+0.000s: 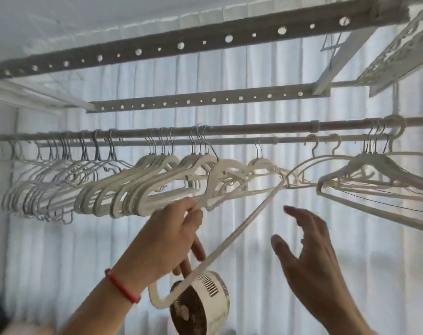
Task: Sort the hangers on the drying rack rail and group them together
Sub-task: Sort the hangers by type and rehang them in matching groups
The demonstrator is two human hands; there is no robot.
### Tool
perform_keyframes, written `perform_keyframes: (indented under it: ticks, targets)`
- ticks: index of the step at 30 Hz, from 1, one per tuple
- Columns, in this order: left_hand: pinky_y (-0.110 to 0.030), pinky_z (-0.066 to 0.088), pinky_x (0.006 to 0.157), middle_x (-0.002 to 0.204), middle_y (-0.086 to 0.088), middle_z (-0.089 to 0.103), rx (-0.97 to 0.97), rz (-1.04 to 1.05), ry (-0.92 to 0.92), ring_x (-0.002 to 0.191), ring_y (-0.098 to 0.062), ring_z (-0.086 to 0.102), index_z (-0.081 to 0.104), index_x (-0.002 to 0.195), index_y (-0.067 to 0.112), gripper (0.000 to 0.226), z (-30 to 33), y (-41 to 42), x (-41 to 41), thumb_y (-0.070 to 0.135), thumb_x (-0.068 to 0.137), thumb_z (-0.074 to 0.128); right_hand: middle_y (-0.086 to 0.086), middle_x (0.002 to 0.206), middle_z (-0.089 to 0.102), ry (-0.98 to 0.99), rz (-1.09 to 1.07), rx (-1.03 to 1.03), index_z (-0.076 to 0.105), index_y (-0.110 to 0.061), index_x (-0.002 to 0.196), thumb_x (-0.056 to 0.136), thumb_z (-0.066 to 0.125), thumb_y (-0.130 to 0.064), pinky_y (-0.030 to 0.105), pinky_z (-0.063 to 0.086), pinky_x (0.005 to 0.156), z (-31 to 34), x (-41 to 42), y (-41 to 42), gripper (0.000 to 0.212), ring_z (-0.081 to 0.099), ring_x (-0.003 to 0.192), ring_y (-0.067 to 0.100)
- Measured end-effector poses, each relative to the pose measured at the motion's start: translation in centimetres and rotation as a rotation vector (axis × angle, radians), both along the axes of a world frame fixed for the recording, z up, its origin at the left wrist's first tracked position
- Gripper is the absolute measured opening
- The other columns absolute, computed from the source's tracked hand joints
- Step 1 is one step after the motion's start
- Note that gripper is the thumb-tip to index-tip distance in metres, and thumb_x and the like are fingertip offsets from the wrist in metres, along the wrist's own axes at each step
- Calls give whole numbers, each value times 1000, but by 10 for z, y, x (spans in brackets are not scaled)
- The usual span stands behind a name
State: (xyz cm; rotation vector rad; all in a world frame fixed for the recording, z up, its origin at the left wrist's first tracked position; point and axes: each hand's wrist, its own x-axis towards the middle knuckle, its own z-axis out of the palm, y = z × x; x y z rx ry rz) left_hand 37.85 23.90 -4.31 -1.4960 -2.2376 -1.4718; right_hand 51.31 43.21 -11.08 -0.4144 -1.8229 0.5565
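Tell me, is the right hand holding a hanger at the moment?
No, the right hand is open with spread fingers and touches nothing; only the left hand grips the white hanger.

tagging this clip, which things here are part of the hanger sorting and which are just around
Job: left hand holding white hanger; open right hand; rail; thick hanger group; wire hanger group.
Around: small fan; curtain; perforated bars.
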Motion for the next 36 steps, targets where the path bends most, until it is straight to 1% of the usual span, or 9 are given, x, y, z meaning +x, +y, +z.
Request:
perform_keyframes:
  ticks: [3, 10, 16, 22, 23, 27, 29, 32, 36]
  targets:
    - [-26, 43, 37, 64, -9, 74, -13, 124, 136, 42, -31, 65, 51, 94, 13, 21, 47, 8, -2, 19, 105, 34, -24, 129, 44, 17, 132, -53, 51, -48, 121, 86, 72, -16, 28, 48, 97, -26, -13, -22, 52, 50, 120, -5]
    - [-21, 45, 39, 69, -15, 75, -310, 196, 93, 44, -27, 67, 50, 116, -7, 27, 128, 54, -19, 5, 97, 34, -29, 123, 45, 2, 191, -99, 53, -47, 113, 89, 69, -12, 12, 45, 83, -28, -23, -16, 46, 47, 113, -15]
    - [-28, 52, 47, 81, -21, 76, -490, 169, 47, 53, -33, 68, 48, 120, -7, 28, 129, 88, -27, 5, 97, 38, -23, 118, 54, 16, 175, -119, 60, -42, 108, 84, 71, -7, 18, 49, 78, -40, -16, -9, 44, 53, 113, -7]
    - [-36, 59, 52, 83, -18, 76, -449, 162, 42, 56, -36, 71, 48, 117, 3, 25, 107, 99, -29, 2, 95, 36, -23, 115, 57, -16, 89, -113, 62, -43, 106, 87, 69, -11, 21, 50, 85, -39, 10, 12, 38, 55, 112, -6]
    - [-37, 60, 56, 85, -15, 75, -442, 214, 128, 60, -35, 72, 53, 114, 4, 24, 105, 98, -27, 3, 94, 40, -24, 116, 57, -12, 69, -114, 62, -43, 106, 88, 68, -12, 23, 50, 87, -35, 16, 17, 36, 55, 111, -7]
    - [-40, 49, 84, 112, -8, 64, -340, 539, 836, 105, -31, 61, 60, 121, 16, 31, 95, 100, 2, 31, 94, 53, -24, 116, 57, 15, -48, -104, 61, -41, 108, 91, 64, -15, 26, 49, 95, -18, 41, 33, 31, 54, 111, -6]
    - [-42, 47, 95, 127, -2, 60, -193, 347, 884, 120, -26, 54, 60, 127, 26, 38, 85, 108, 26, 41, 93, 53, -23, 114, 57, 22, -163, -60, 60, -39, 112, 91, 65, -15, 30, 48, 97, -8, 54, 41, 33, 56, 111, -1]
    - [-38, 44, 103, 135, 7, 59, -95, -16, 773, 127, -17, 49, 62, 127, 33, 40, 63, 130, 54, 43, 89, 56, -11, 115, 61, 50, -419, 125, 62, -28, 116, 83, 68, -8, 34, 45, 96, 11, 78, 56, 39, 57, 112, 15]
    - [-27, 47, 102, 121, 15, 68, -21, -397, 395, 117, 2, 57, 70, 119, 30, 34, 30, 176, 83, 35, 86, 64, 3, 129, 59, 0, -779, 311, 63, -19, 121, 75, 71, -10, 44, 36, 101, 43, 129, 86, 48, 51, 125, 29]
